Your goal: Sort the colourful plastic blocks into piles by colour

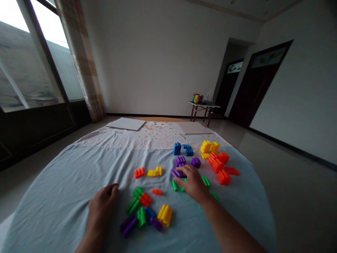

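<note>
My right hand [193,182] reaches over the right side of the table, with its thumb and fingertips around a purple toy building block [177,173]. More purple blocks [181,161] sit just beyond the fingers, and green blocks [174,186] lie under and beside this hand, partly hidden by it. My left hand [103,202] rests on the cloth at the left, loosely curled with thumb and forefinger apart, and no block shows in it. To its right is a loose group of mixed blocks: green [141,217], orange-red [145,199], purple [129,225], blue [150,213] and yellow [165,215].
Blue blocks [177,148], yellow blocks [205,146] and orange blocks [217,165] stand in colour groups at the right. An orange block [139,172] and a yellow block [155,172] lie mid-table. Two flat boards [127,123] [194,128] rest on the far tablecloth.
</note>
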Demonstrator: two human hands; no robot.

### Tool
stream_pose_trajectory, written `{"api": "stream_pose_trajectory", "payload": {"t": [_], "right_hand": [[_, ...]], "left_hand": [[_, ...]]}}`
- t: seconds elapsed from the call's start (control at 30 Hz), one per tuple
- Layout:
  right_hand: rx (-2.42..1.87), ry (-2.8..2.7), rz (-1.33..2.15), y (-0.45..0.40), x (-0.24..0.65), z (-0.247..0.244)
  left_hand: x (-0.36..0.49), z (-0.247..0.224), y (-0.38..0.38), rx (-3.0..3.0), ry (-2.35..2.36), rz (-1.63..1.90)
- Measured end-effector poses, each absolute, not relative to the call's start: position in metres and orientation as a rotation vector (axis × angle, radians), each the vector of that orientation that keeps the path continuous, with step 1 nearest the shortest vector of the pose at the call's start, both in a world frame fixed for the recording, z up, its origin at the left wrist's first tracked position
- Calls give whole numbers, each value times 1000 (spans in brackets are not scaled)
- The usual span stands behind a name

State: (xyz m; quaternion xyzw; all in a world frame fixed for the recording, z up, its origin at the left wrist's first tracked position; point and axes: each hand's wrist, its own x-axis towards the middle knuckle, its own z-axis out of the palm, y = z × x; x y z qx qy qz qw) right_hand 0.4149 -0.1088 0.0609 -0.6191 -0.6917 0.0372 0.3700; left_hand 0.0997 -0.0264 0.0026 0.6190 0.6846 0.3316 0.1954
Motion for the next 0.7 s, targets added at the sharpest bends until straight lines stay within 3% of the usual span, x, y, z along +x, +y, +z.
{"api": "stream_pose_trajectory", "payload": {"t": [0.17,0.5,0.7], "right_hand": [[-1773,-1765,-93,-82,452,67],[-1798,-1791,-89,-79,455,65],[-1510,-1956,277,-124,410,78]], "left_hand": [[98,-3,-24,1739,1923,947],[100,-1,-25,1759,1911,970],[102,0,-27,1759,1912,980]]}}
